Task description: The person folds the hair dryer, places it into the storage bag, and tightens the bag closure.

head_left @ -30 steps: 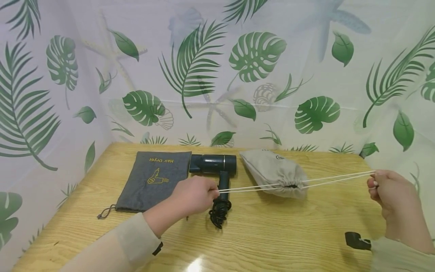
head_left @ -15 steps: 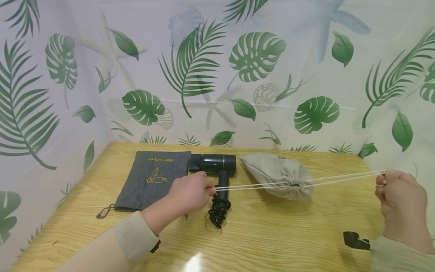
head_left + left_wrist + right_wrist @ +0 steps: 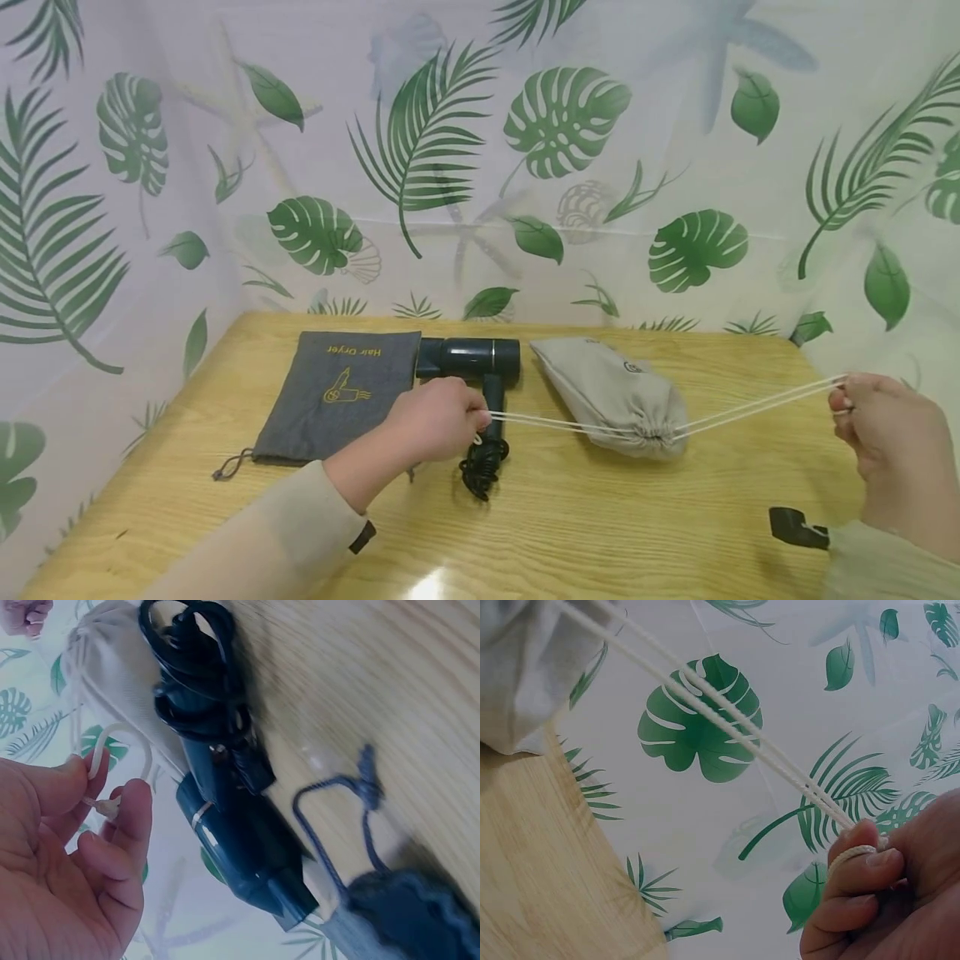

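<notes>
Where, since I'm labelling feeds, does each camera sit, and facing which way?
Head: on the head, facing forward and down at the table; left hand, right hand, sleeves show.
Left wrist: on that wrist, facing its hand and hair dryer; right hand, top left.
Right wrist: on that wrist, facing along white cords; only its hand shows.
All three share the pale bag.

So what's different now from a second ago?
The beige bag has dropped at its gathered end, toward the person, and the dark gap there looks narrower. Its white cords, nearly straight before, now dip toward it. The right hand has shifted slightly right. Both it and the left hand hold the cords as before. The dryer and grey pouch stayed put.
</notes>
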A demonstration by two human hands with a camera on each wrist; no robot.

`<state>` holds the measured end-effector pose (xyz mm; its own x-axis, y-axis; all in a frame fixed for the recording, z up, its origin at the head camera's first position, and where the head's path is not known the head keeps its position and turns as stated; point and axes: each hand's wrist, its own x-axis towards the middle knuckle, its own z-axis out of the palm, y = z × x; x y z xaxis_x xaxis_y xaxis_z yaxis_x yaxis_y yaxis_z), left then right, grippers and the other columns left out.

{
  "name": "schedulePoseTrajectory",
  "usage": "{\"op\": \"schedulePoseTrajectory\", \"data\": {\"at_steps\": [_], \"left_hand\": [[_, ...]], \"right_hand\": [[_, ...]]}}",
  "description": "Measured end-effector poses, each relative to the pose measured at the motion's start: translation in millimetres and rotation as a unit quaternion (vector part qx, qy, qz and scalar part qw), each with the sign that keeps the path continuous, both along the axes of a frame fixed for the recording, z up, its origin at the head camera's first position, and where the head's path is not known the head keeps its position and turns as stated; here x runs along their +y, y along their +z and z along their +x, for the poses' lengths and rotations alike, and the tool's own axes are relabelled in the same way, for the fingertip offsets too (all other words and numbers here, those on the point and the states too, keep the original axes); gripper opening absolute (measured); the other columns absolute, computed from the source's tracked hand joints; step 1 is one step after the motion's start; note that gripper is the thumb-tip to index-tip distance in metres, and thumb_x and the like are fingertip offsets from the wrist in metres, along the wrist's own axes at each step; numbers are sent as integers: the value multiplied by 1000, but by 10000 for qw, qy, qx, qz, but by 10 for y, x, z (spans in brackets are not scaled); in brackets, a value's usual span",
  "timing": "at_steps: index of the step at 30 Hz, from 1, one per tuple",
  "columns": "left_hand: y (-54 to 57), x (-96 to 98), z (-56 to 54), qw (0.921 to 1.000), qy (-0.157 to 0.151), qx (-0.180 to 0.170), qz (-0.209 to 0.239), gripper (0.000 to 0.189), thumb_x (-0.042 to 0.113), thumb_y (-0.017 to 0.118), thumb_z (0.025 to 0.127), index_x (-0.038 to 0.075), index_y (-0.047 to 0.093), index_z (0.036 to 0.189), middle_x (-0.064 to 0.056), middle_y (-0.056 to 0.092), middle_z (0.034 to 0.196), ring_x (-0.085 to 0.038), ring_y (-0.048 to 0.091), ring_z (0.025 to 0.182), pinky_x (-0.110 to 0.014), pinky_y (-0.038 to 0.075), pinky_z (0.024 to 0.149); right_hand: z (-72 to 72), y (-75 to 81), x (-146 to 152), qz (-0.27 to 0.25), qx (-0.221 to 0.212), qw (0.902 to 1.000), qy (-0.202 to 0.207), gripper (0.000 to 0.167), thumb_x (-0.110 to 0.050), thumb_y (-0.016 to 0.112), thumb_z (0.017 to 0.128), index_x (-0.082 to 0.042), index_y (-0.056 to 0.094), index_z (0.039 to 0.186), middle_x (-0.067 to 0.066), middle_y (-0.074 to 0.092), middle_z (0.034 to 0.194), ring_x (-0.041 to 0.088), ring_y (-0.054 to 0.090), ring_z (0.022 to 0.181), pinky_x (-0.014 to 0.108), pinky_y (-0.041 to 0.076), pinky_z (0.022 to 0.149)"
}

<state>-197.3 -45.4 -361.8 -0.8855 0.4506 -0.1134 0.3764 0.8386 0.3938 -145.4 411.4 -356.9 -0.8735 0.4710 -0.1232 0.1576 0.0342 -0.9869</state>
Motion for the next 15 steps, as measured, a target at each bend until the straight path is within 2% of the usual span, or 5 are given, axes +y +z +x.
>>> {"op": "schedulePoseTrajectory", "data": {"at_steps": [3, 7, 11, 13, 15], "left_hand": [[17, 45, -2, 9999, 41, -113, 24, 21, 37, 52, 97, 27, 70, 97, 12, 57, 78, -12, 53, 62, -32, 41, 51], [43, 90, -23, 9997, 68, -139, 183, 25, 37, 50, 98, 26, 66, 84, 7, 55, 66, -13, 48, 54, -32, 38, 49], [53, 162, -46, 9994, 22, -210, 276, 33, 38, 46, 100, 23, 59, 73, 3, 50, 59, -14, 41, 49, -31, 37, 50], [52, 210, -57, 9993, 41, -214, 288, 31, 37, 44, 100, 23, 61, 78, 4, 52, 62, -14, 44, 51, -31, 38, 52], [45, 265, -73, 9994, 110, -162, 269, 27, 37, 44, 100, 23, 65, 92, 6, 57, 71, -12, 48, 55, -31, 41, 54]], "right_hand": [[-12, 21, -43, 960, -394, 9946, 69, 20, -21, 32, 102, -13, 51, 101, -11, 53, 69, 9, 46, 58, 24, 41, 51], [-20, 53, -100, 2154, -928, 9712, 418, 31, -31, 28, 103, -11, 51, 109, -12, 53, 71, 11, 47, 59, 28, 41, 57], [-16, 62, -138, 2632, -954, 9540, 1073, 42, -33, 25, 103, 0, 47, 116, -5, 52, 75, 12, 47, 62, 28, 41, 57], [-19, 58, -174, 2830, -943, 9450, 1342, 47, -36, 25, 103, 3, 47, 118, -2, 53, 77, 13, 47, 62, 29, 40, 57], [-27, 50, -222, 3000, -961, 9364, 1548, 52, -40, 26, 102, 4, 48, 120, 1, 55, 81, 15, 49, 64, 29, 41, 57]]}}
